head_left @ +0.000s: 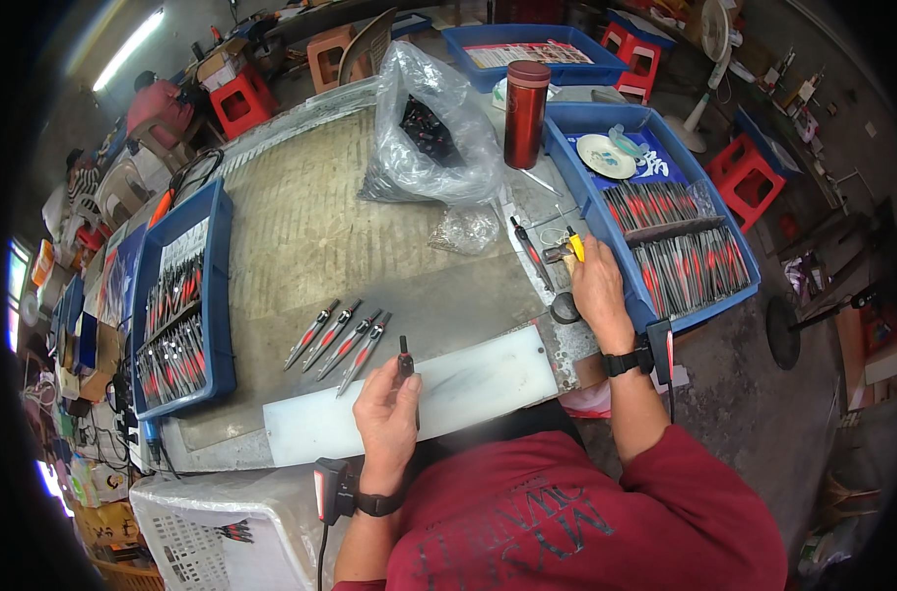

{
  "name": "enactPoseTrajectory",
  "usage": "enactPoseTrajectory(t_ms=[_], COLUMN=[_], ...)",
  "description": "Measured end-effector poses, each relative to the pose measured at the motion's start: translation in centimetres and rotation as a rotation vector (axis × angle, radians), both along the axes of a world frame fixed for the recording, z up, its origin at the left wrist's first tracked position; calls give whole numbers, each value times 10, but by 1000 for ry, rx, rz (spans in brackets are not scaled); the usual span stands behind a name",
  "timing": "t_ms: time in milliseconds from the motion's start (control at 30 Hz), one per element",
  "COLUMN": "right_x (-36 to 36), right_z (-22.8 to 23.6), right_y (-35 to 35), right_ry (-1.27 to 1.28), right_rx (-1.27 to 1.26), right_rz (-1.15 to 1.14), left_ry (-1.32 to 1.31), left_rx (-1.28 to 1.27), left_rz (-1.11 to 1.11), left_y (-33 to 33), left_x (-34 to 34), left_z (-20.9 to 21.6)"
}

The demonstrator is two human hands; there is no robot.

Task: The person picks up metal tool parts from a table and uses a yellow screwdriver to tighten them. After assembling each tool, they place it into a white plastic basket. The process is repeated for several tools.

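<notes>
My left hand (384, 419) is closed around a drawing compass (405, 362), its black top pointing up above a white board (468, 389). The fingers hide most of the legs. Several compasses, grey and red with black tops, lie slanted side by side just beyond; one of them is this compass (322, 342). On the right, my right hand (598, 286) grips a yellow-handled tool (574, 243) at the table's edge. Its kind is hard to make out. Beside it lies another dark and red compass (532, 254), near a small round black object (564, 308).
Blue trays hold rows of compasses at the left (220, 295) and right (699, 313). A clear plastic bag (394, 148) of small black parts and a red flask (525, 118) stand at the back. A white basket (207, 507) is below left. Two people sit far left.
</notes>
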State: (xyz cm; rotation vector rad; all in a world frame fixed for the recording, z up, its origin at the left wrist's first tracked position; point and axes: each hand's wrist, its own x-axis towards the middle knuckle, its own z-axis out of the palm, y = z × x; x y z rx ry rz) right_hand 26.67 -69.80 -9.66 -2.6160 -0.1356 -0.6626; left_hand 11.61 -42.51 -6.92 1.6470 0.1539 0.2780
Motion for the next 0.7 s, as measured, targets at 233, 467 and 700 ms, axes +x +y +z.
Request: enactPoseTrajectory(t_ms=[233, 467, 700], right_x=[-19, -75, -94], right_z=[25, 53, 53], right_y=[6, 60, 95], right_ry=[-68, 415, 662], right_rx=[31, 539, 637], right_rz=[57, 652, 915], left_ry=[-24, -16, 32], left_rx=[-104, -457, -651], left_rz=[-6, -74, -8], left_y=[-2, -14, -26], left_x=[0, 8, 11], left_z=[6, 20, 20])
